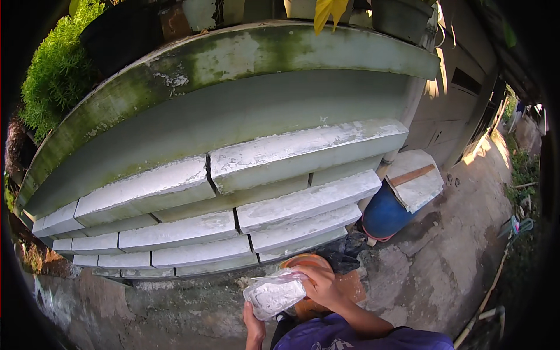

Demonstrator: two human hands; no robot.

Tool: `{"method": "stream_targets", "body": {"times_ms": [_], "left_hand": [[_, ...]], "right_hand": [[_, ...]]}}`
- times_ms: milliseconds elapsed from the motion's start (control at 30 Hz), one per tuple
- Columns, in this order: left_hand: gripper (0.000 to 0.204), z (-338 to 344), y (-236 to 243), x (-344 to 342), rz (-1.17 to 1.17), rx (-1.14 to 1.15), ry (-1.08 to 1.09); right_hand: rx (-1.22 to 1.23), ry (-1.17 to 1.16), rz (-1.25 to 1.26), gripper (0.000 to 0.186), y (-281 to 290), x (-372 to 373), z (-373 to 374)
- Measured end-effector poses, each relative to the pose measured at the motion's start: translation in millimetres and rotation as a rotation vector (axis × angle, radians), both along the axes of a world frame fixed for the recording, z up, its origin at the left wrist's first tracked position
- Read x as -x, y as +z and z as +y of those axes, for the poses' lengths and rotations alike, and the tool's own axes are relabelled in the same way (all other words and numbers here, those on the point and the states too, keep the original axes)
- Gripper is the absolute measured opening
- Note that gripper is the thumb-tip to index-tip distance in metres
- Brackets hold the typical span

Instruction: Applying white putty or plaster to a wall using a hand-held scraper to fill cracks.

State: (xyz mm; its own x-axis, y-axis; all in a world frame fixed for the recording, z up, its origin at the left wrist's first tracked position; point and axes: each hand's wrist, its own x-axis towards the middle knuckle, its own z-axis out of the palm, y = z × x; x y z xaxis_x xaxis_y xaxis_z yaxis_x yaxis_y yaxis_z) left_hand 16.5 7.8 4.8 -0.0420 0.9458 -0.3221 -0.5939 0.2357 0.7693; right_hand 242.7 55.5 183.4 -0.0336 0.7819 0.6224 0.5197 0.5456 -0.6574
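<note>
A pale rectangular tray or tub smeared with white material is held near the bottom centre. My left hand grips its left end, with fingers wrapped round it. My right hand is closed at the tub's upper right, on a thin pale thing too indistinct to name. Behind both hands, on the ground, sit an orange round basin and a terracotta-coloured flat piece, both partly hidden.
A green-stained concrete wall with stepped, white-coated ledges spans the front, plants on top. Rightward are a blue drum under a board, black plastic, a concrete path and a long pole.
</note>
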Motion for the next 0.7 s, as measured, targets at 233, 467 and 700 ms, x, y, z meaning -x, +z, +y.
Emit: {"method": "stream_targets", "body": {"times_ms": [233,467,700], "left_hand": [[0.058,27,24,-40,0.159,-0.019,-0.162],[0.059,46,49,-76,0.118,0.012,-0.391],[0.058,30,65,-107,0.145,-0.014,-0.356]], "right_hand": [[0.102,-0.044,-0.078,0.048,-6,-43,-5],[0.027,-0.01,-0.338,0.051,19,-69,-7],[0.062,-0.069,-0.435,0.051,-5,-80,-10]]}}
